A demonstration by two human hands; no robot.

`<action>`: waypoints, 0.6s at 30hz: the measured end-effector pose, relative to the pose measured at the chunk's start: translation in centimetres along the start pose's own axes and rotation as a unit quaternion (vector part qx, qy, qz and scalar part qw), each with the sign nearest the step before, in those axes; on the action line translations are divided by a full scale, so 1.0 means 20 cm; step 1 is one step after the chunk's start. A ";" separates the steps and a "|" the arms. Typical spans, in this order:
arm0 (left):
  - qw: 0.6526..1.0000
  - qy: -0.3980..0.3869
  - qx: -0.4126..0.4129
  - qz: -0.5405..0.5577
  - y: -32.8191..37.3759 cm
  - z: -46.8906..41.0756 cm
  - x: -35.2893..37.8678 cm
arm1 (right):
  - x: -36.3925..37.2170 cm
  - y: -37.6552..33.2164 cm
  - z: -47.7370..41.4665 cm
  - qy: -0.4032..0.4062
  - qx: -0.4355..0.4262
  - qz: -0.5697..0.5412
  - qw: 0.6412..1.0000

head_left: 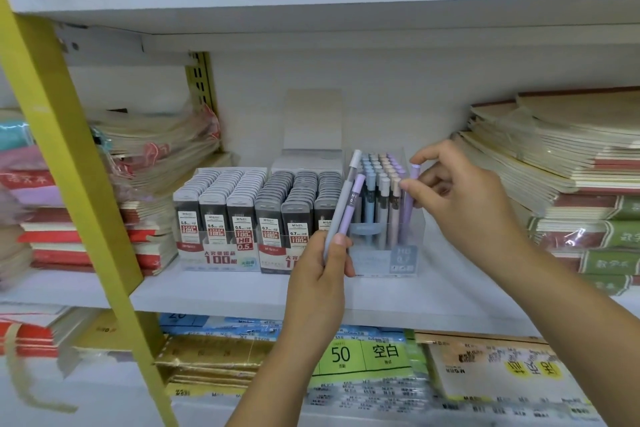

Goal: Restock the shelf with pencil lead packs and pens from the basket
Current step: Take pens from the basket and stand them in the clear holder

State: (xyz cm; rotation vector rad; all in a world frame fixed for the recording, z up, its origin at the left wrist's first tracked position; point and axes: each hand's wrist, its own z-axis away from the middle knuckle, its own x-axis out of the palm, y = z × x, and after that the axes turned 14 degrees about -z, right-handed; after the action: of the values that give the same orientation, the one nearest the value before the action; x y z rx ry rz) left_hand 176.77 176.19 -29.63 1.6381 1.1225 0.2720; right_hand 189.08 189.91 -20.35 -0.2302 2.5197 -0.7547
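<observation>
Two pens wait in our left hand [322,274], a grey pen [341,204] and a lilac pen [351,208]. The fingers wrap round their lower ends, so the caps fan up and away from the palm. We reckon that's a holding stock, ready for the other hand to draw from.

Over to the right hand [464,198]: thumb and forefinger pinch the cap end of a third pen [408,204], lilac too. Its barrel runs straight down from the pinch into the clear pen box [405,260], at the front corner nearest that hand. It stands upright, cap up, like the rows behind it, and pinching at the top leaves the fingers free of the box wall. Whether its tip is on the bottom yet, we cannot tell.

On the far side of the left grip from the box, the lead packs [242,215] stand in tight files in their own display trays, looking full. Everything sits on the white shelf [214,291] just beyond the left knuckles. The basket is out of shot. We judge the pen stage well on: one going in, two to follow.
</observation>
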 end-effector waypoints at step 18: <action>0.992 -0.095 0.014 0.085 0.04 0.02 -0.03 | 0.16 -0.17 0.10 -0.010 0.115 -0.322 0.940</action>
State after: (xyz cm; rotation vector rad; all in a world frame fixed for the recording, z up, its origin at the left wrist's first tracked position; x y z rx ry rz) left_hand 177.14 175.45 -28.86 1.7476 0.8484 0.2048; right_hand 187.47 185.23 -21.26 -1.0012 2.3032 -1.2699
